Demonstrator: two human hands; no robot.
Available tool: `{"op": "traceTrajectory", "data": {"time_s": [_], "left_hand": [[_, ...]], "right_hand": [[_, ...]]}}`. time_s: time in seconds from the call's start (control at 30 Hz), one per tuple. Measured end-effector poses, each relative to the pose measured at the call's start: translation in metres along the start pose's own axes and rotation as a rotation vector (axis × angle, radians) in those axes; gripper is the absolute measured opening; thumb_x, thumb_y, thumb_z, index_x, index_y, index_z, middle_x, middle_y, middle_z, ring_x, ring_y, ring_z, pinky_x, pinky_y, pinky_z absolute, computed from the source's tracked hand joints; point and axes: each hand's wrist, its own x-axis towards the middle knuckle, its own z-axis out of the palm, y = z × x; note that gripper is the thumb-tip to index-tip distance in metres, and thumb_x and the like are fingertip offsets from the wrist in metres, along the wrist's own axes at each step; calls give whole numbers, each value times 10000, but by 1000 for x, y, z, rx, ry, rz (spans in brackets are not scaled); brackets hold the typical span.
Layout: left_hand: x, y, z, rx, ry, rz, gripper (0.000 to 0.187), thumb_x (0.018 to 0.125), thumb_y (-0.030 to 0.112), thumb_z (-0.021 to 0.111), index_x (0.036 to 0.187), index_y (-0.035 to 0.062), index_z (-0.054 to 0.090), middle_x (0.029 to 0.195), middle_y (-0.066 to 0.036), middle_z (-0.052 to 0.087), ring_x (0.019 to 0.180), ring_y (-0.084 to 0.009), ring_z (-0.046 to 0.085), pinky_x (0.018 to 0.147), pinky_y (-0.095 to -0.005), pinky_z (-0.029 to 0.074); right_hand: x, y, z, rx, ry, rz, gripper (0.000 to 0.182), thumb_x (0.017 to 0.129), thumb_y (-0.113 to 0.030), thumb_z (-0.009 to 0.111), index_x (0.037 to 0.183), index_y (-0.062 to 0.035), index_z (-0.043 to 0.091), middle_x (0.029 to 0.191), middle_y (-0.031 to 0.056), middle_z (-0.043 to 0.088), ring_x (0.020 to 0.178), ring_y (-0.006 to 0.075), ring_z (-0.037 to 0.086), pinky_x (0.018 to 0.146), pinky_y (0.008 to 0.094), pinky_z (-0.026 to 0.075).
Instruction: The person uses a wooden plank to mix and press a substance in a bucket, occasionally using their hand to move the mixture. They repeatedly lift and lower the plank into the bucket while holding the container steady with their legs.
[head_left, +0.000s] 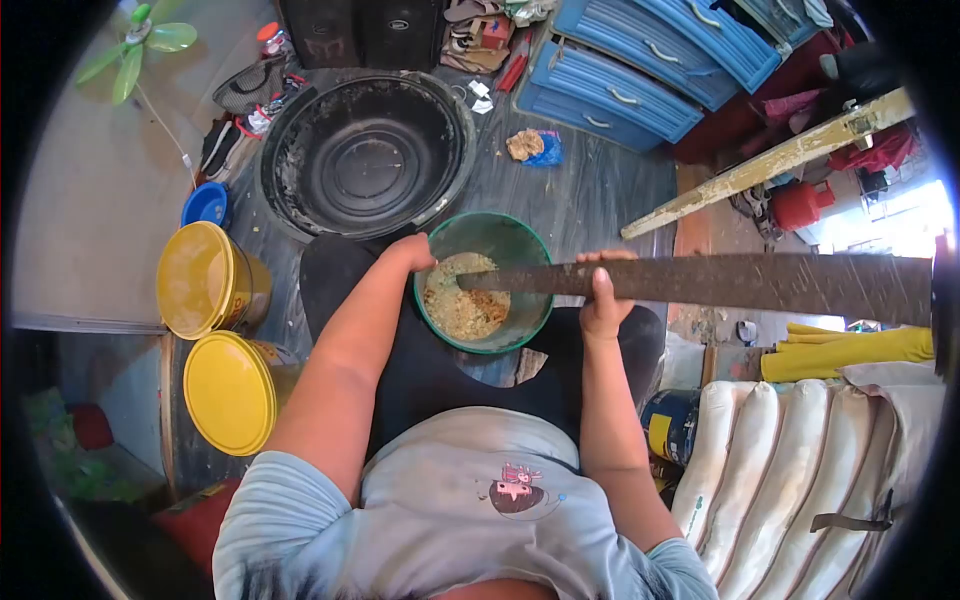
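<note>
View: looking straight down from the head onto lap, arms and floor.
Left hand [412, 254]: resting on the near-left rim of the green bucket [535, 305], steadying it; fingers hidden behind the rim, so impossible to tell how tightly closing.
Right hand [603, 296]: clenching around a long dark wooden plank [720, 282], thumb on top, fingers wrapping underneath.
Plank: lying almost level, running from the far right edge of the view across to the bucket, its narrow tip dipping into the contents.
Bucket: sitting between the knees on dark trousers, just below the big basin.
Contents: a crumbly tan mash [463, 298], covering the bottom, lumpy and clinging to the wall.
Progress: judging by the lumps, mixing seeming under way but not finished; mash still looking uneven, much stirring probably remaining.
Floor: grey boards, dusty, scattered with scraps and a crumpled rag.
Ahead: a large black basin [366, 152], smeared with pale residue.
Left side: two yellow lidded tubs [216, 340], one just beside the other, a small blue lid beyond.
Right side: white stacked sacks [790, 470], yellow rubber gloves [850, 348], a pale timber beam.
Back: blue drawers [640, 70] and a green fan in the corner.
</note>
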Motion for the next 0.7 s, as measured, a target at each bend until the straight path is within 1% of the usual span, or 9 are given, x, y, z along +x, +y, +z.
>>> {"op": "traceTrajectory", "data": {"time_s": [0.07, 0.23, 0.27, 0.33, 0.37, 0.43, 0.57, 0.67, 0.7], "left_hand": [[14, -10, 8, 16, 29, 26, 600, 693, 296, 657, 1127, -50, 428, 1096, -226, 521, 1021, -320, 510, 842, -373, 412], [6, -6, 4, 7, 19, 31, 581, 671, 292, 672, 1088, -48, 453, 1053, -225, 542, 990, -324, 528, 828, -377, 421], [10, -10, 6, 14, 28, 49, 565, 670, 290, 670, 1075, -44, 461, 1038, -227, 547, 984, -327, 530, 824, -376, 424], [11, -11, 6, 34, 31, 60, 562, 672, 287, 668, 1077, -44, 462, 1039, -225, 547, 983, -329, 530, 822, -375, 425], [11, -10, 6, 47, 39, 69, 560, 674, 285, 665, 1079, -44, 462, 1041, -224, 548, 982, -331, 529, 819, -374, 426], [1, -2, 0, 47, 26, 64, 556, 676, 281, 663, 1080, -45, 463, 1049, -223, 544, 989, -330, 526, 821, -375, 425], [11, -9, 5, 54, 37, 64, 542, 689, 273, 648, 1086, -47, 464, 1067, -222, 536, 1003, -329, 518, 826, -376, 421], [2, -4, 3, 43, 38, 38, 529, 699, 273, 634, 1086, -47, 466, 1067, -224, 536, 1002, -330, 518, 826, -378, 421], [1, -5, 5, 46, 35, 39, 529, 699, 273, 634, 1086, -47, 466, 1067, -224, 536, 1002, -330, 518, 826, -378, 421]], "right_hand": [[-2, -20, 4, -19, 68, -15, 360, 675, -221, 620, 923, -15, 458, 815, 111, 490, 754, 230, 542, 734, 378, 464], [56, -132, 18, -53, -76, -185, 426, 725, -388, 515, 908, -5, 474, 758, 145, 522, 674, 258, 560, 656, 363, 469], [72, -159, 18, -131, -152, -222, 449, 749, -412, 473, 923, 2, 482, 770, 148, 520, 694, 263, 551, 677, 381, 450], [97, -204, 25, 18, -234, -162, 501, 766, -438, 422, 962, 17, 495, 787, 141, 499, 738, 257, 511, 719, 413, 398], [110, -219, 32, 11, -213, -179, 486, 775, -430, 399, 939, 18, 491, 766, 156, 504, 691, 272, 554, 618, 398, 462], [126, -233, 43, 56, -181, -173, 482, 769, -430, 423, 920, 22, 498, 768, 163, 513, 696, 278, 552, 617, 384, 464], [109, -170, 56, -72, -75, -250, 420, 755, -377, 491, 897, 18, 502, 726, 158, 532, 649, 269, 557, 613, 359, 462], [60, -36, 39, -112, -49, -170, 302, 715, -168, 631, 926, -11, 483, 757, 120, 553, 688, 223, 568, 694, 350, 460], [30, 17, 38, -317, 40, -150, 322, 702, -180, 637, 931, -22, 476, 818, 83, 537, 724, 177, 521, 695, 319, 425]]}}
